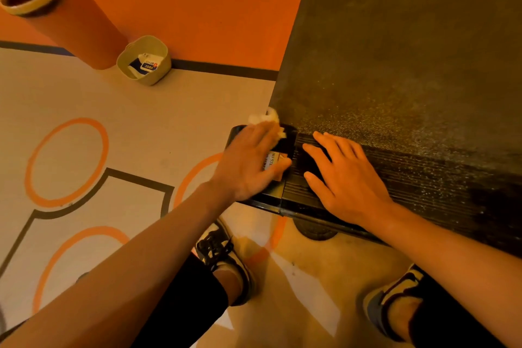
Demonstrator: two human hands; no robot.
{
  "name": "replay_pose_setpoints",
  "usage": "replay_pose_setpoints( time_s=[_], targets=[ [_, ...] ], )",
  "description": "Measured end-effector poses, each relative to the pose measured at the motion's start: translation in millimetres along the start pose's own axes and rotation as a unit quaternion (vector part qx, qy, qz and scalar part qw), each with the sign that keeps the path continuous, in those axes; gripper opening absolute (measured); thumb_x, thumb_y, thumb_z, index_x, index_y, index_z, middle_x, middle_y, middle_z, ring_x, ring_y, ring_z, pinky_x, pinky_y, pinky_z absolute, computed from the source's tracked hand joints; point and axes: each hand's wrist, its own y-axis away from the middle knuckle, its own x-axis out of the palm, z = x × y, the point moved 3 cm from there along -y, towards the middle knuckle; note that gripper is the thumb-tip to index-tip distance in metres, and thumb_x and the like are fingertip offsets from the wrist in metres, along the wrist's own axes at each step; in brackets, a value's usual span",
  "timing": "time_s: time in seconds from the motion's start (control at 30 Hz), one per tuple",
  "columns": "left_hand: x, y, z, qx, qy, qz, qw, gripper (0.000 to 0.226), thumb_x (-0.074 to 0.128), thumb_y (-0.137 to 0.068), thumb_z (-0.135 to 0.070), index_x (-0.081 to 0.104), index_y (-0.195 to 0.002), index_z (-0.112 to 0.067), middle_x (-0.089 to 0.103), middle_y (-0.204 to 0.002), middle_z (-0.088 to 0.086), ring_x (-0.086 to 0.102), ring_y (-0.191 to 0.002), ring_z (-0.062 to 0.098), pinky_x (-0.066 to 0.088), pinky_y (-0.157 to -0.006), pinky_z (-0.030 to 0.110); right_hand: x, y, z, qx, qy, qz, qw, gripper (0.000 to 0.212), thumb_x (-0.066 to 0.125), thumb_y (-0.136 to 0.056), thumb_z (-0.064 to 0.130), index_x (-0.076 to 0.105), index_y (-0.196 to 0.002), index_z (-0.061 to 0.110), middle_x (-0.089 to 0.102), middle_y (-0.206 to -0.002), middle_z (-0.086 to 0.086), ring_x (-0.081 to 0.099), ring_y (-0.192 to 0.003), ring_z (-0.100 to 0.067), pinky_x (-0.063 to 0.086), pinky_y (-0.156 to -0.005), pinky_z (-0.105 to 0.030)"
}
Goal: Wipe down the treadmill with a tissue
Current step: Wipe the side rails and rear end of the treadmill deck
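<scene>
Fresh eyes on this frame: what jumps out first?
Centre frame, the left hand presses a white tissue onto the rear corner of the treadmill, while the right hand lies flat on the ribbed rear edge beside it. The treadmill's dusty, speckled belt fills the upper right. On the floor at upper left stand a tall orange bin and a small basket holding a tissue pack.

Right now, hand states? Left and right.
Left hand: open, pressing the tissue onto the treadmill corner.
Right hand: open, flat on the rear edge, holding nothing.
</scene>
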Motion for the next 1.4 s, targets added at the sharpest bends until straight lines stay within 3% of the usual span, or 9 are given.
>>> replay_pose_setpoints(
  time_s=[0.1, 0.27, 0.47, 0.63, 0.83, 0.97, 1.2, 1.3, 1.4],
  targets=[
    [-10, 8, 19, -0.044, 0.007, -0.018, 0.999, 0.1, 0.01, -0.094, -0.079, 0.034, -0.159, -0.008, 0.037, -0.161, 0.013, 0.032, -0.147, 0.029, 0.021, -0.126, 0.046, 1, -1, -1, 0.003, -0.003, 0.001, 1.0, 0.069, 0.02, -0.104, 0.055, 0.048, -0.151, 0.013, 0.042, -0.159, -0.017, 0.039, -0.146, -0.035, 0.035, -0.117, -0.053],
    [3, -6, -27, 0.014, 0.006, 0.02, 1.0, 0.103, 0.017, -0.091, -0.082, 0.035, -0.16, -0.007, 0.035, -0.163, 0.013, 0.029, -0.15, 0.031, 0.022, -0.126, 0.046, -1, 0, 2, 0.002, -0.003, -0.004, 1.0, 0.069, 0.021, -0.105, 0.056, 0.049, -0.15, 0.012, 0.043, -0.159, -0.017, 0.04, -0.146, -0.035, 0.035, -0.117, -0.052],
    [-10, 8, 24, -0.042, 0.01, -0.028, 0.999, 0.103, 0.011, -0.093, -0.083, 0.039, -0.156, -0.006, 0.042, -0.156, 0.014, 0.039, -0.14, 0.032, 0.031, -0.119, 0.052, 1, -1, 0, 0.002, -0.002, -0.004, 1.0, 0.068, 0.023, -0.104, 0.055, 0.05, -0.149, 0.012, 0.045, -0.157, -0.018, 0.041, -0.144, -0.036, 0.035, -0.116, -0.053],
    [11, -9, -38, 0.054, 0.034, -0.03, 0.997, 0.097, 0.024, -0.097, -0.078, 0.045, -0.152, -0.001, 0.046, -0.152, 0.018, 0.041, -0.14, 0.033, 0.03, -0.118, 0.045, 0, 0, 0, -0.004, -0.004, -0.007, 1.0, 0.067, 0.025, -0.103, 0.054, 0.047, -0.151, 0.011, 0.042, -0.158, -0.018, 0.04, -0.145, -0.037, 0.035, -0.117, -0.054],
    [-4, -1, 8, -0.013, 0.015, -0.022, 1.0, 0.096, 0.013, -0.095, -0.077, 0.041, -0.156, -0.008, 0.044, -0.155, 0.011, 0.038, -0.143, 0.029, 0.02, -0.125, 0.046, 1, -1, -1, 0.0, -0.001, -0.01, 1.0, 0.066, 0.025, -0.104, 0.054, 0.049, -0.149, 0.012, 0.044, -0.157, -0.017, 0.04, -0.145, -0.035, 0.035, -0.116, -0.053],
    [1, -17, -19, 0.068, 0.043, 0.01, 0.997, 0.085, 0.022, -0.1, -0.068, 0.045, -0.155, -0.008, 0.046, -0.156, 0.011, 0.038, -0.145, 0.029, 0.022, -0.124, 0.047, 0, -1, 1, 0.0, -0.005, -0.016, 1.0, 0.066, 0.025, -0.104, 0.055, 0.048, -0.149, 0.012, 0.044, -0.157, -0.016, 0.04, -0.145, -0.035, 0.035, -0.117, -0.052],
    [-6, 5, 20, 0.023, 0.024, 0.001, 0.999, 0.09, 0.009, -0.099, -0.074, 0.034, -0.16, -0.013, 0.037, -0.164, 0.009, 0.029, -0.153, 0.026, 0.011, -0.127, 0.038, 1, -1, -1, -0.001, -0.01, -0.02, 1.0, 0.066, 0.026, -0.104, 0.053, 0.049, -0.148, 0.011, 0.044, -0.157, -0.016, 0.041, -0.144, -0.035, 0.036, -0.116, -0.053],
    [-4, 10, 11, -0.03, 0.024, 0.017, 0.999, 0.094, 0.007, -0.096, -0.076, 0.02, -0.165, -0.013, 0.018, -0.172, 0.008, 0.01, -0.159, 0.02, -0.001, -0.129, 0.033, 2, -1, -2, 0.002, -0.007, -0.018, 1.0, 0.067, 0.025, -0.103, 0.054, 0.049, -0.148, 0.011, 0.044, -0.157, -0.016, 0.041, -0.144, -0.034, 0.036, -0.116, -0.053],
    [12, 26, -23, -0.028, 0.037, 0.011, 0.999, 0.095, 0.006, -0.096, -0.078, 0.008, -0.166, -0.014, 0.001, -0.174, 0.003, -0.006, -0.16, 0.014, 0.002, -0.13, 0.04, 1, -1, -1, 0.0, -0.005, -0.02, 1.0, 0.068, 0.025, -0.103, 0.055, 0.049, -0.149, 0.011, 0.044, -0.157, -0.015, 0.041, -0.144, -0.034, 0.036, -0.115, -0.052]
  ],
)
